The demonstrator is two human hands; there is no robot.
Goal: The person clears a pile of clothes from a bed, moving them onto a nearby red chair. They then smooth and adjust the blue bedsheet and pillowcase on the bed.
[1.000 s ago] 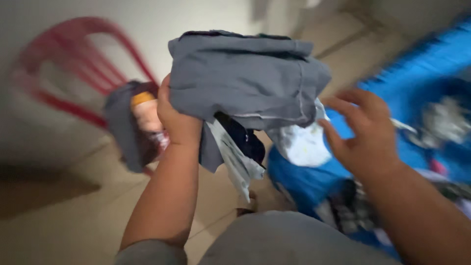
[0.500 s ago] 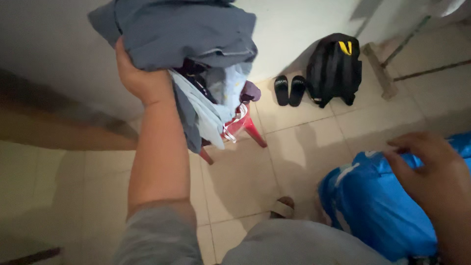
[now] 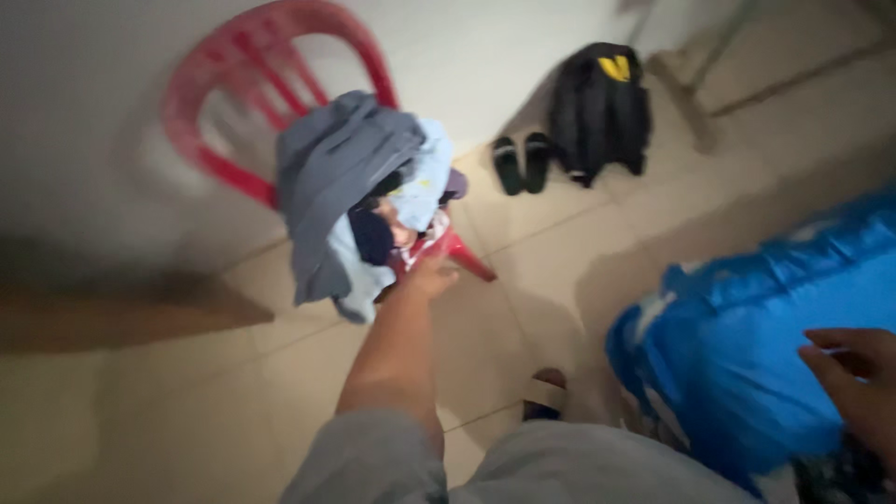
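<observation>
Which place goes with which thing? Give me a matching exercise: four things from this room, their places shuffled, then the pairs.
Things:
1. pile of clothes
2. black backpack
3. pair of black slippers
4. blue bag

Places:
A. leaning against the wall
B. under the right hand
C. on the red chair, at the left hand
D. on the floor beside the backpack

Pairs: 1-C, 2-A, 3-D, 4-B

dim room, pale wall (image 3: pixel 523 47), beige tiled floor (image 3: pixel 187 411), red plastic chair (image 3: pixel 233 103)

One head-worn camera looks steeply down at the tiled floor (image 3: pixel 187 411), red chair (image 3: pixel 280 56) upper left, blue bag (image 3: pixel 747 355) lower right.
</observation>
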